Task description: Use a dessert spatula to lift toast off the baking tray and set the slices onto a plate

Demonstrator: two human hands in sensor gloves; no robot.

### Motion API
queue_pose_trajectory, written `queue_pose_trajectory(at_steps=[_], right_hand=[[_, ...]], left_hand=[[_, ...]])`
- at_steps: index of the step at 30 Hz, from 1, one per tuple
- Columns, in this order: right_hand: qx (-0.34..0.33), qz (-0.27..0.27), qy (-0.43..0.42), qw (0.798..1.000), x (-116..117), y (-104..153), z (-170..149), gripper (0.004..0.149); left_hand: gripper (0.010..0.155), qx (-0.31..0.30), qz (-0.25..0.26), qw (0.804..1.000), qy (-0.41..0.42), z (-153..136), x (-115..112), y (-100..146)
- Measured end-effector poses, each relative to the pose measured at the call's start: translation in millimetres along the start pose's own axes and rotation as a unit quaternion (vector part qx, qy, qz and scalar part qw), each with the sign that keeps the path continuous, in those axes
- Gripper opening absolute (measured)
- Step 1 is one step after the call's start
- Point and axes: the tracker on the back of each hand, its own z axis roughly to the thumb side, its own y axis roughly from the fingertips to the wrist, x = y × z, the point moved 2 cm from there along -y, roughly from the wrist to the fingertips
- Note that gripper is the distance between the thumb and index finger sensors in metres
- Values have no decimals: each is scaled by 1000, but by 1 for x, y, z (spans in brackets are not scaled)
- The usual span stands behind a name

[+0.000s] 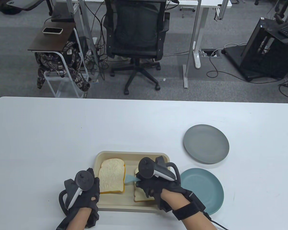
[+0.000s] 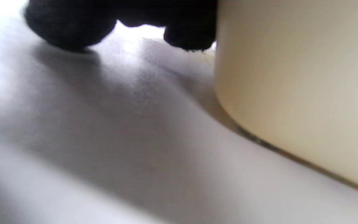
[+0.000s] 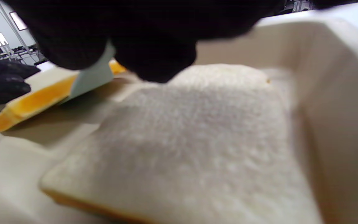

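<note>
toast (image 1: 111, 175) btwn hands, spatula (image 1: 130, 178) in right hand (image 1: 150, 186)

I work at a white table (image 1: 62, 134) filling the lower half of the frame. Beyond its far edge, grey carpet (image 1: 12, 71) covers the floor. At top centre a black office chair (image 1: 136, 36) stands on castors among loose cables. At upper left, a small dark side table (image 1: 53, 37) carries a phone (image 1: 52, 30), with a patterned garment (image 1: 73, 69) draped beneath. A black stand (image 1: 264, 50) sits at upper right.

gloved fingertips (image 2: 70, 31), cream tray wall (image 2: 291, 87), white table (image 2: 104, 149)
</note>
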Motion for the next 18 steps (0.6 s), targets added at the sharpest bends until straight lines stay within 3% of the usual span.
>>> queue_pose_trajectory(at_steps=[10, 18], right_hand=[[9, -59, -13, 998, -11, 34, -20, 49], [50, -106, -5, 993, -59, 113, -66, 49]], left_hand=[[63, 3, -3, 1000, 1, 0, 0, 0], [63, 3, -9, 1000, 9, -2, 0, -1]])
